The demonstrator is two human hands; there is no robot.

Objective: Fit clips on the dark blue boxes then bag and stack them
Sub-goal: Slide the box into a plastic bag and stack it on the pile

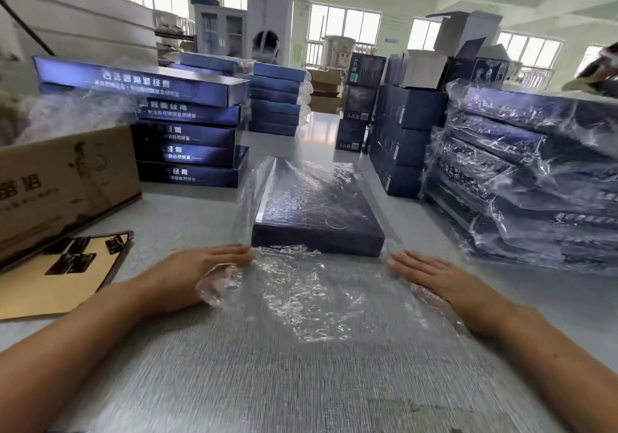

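Dark blue box [317, 205]: flat, lying on the grey table, far end inside a clear plastic bag [301, 282], near end poking out at the bag's open mouth. Bag wrinkled and shiny, loose end spread flat on the table. More blue boxes: a bare stack [190, 131] at the left, a bagged stack [528, 178] at the right, small dark clips [72, 260] on brown card at the near left.
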